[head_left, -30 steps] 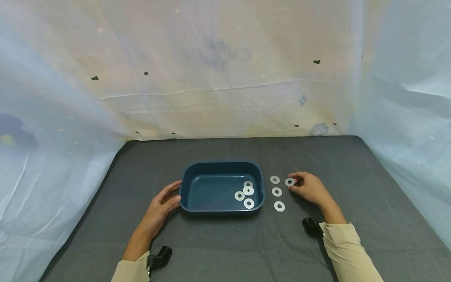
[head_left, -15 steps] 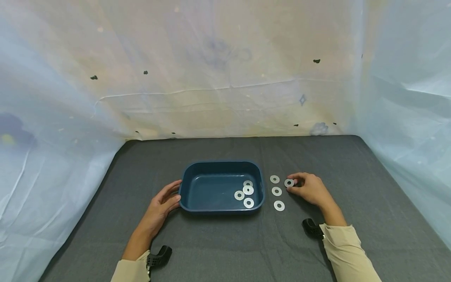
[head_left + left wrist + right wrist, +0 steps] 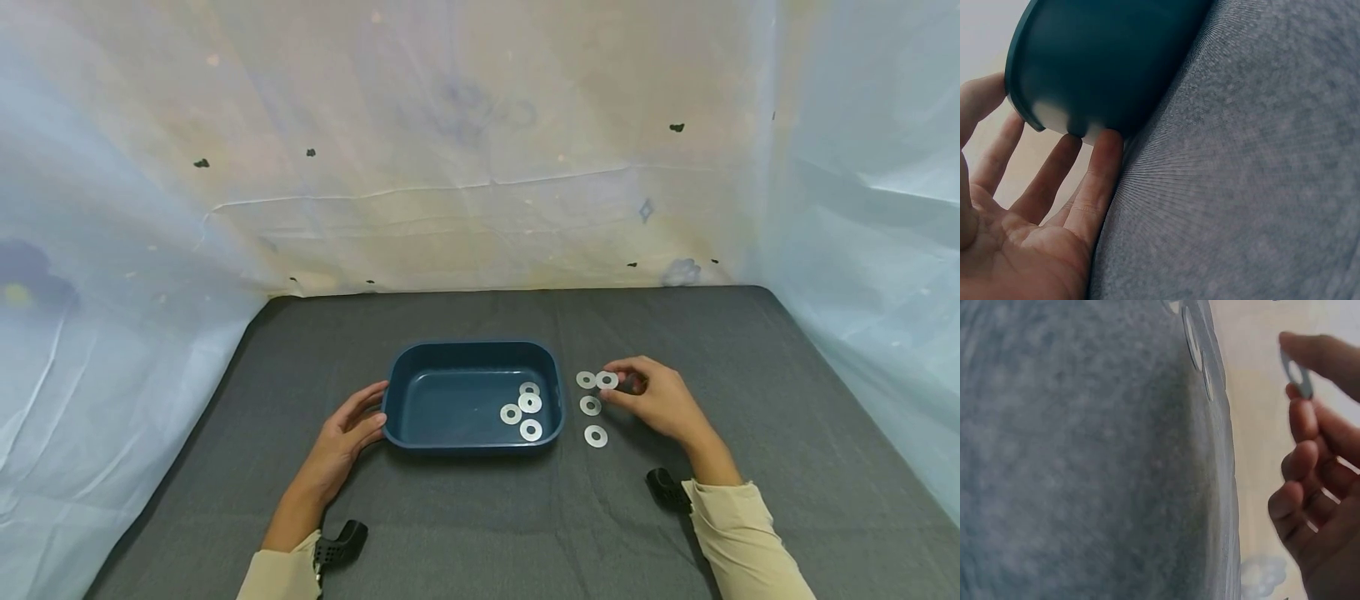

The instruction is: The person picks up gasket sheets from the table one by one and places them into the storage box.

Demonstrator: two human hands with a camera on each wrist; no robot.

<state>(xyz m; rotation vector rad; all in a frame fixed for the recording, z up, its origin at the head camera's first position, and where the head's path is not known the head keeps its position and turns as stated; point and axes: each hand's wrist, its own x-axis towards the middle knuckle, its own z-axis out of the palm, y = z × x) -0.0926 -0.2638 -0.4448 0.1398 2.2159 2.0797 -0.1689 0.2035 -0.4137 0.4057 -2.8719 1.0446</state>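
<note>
1. Left hand point(image 3: 343, 437): fingers fairly straight and spread, tips against the left end of the tray point(image 3: 442, 412). It holds no washer. Light pressure should do; pushing harder may slide the tray on the cloth point(image 3: 450, 517).
2. Tray: sits flat, four washers point(image 3: 524, 403) in its right part, two overlapping.
3. Three loose washers point(image 3: 583, 407): flat on the cloth in a column just right of the tray.
4. Right hand point(image 3: 652, 396): fingertips nearly closed, pinching one held washer point(image 3: 599, 380) by the edge, right by the column's far end. I'd grip the rim only and clear the neighbours before moving sideways.
5. Views: head can't settle the held washer's height; right wrist shows it tilted, clear of the cloth. Left wrist shows fingertips on the tray's outer wall, which head mostly hides.
</note>
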